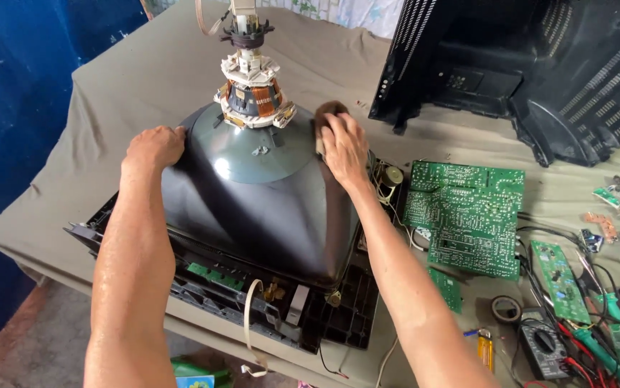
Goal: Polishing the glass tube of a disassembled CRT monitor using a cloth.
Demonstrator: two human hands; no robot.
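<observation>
A dark grey glass picture tube (263, 208), funnel-shaped, lies face down in a black plastic front frame (339, 320) on a table draped in grey-olive cloth (137, 79). Its long axis runs up from the frame toward the far side of the table, with the narrow neck pointing up and away from the camera. At the top of that neck sits a white-and-copper deflection yoke (255, 97).

The left hand (155, 146) rests on the tube's upper left shoulder, fingers curled over the curve of the glass — pressing on it rather than closed around anything. The right hand (344, 147) lies on the upper right shoulder with a brown pad or cloth (329, 111) under its fingertips; the fingers are bent down onto it, holding it against the glass.

Just right of the frame, a large green circuit board (466, 215) lies flat on the cloth, wired to the set. Beyond it stands the black plastic rear housing (533, 65), slotted with vents. At the right edge are smaller green boards (558, 280), a roll of black tape (506, 309), a dark multimeter (543, 348) with red and black leads, and a yellow-handled tool (485, 350). A blue wall (8, 108) stands to the left.
</observation>
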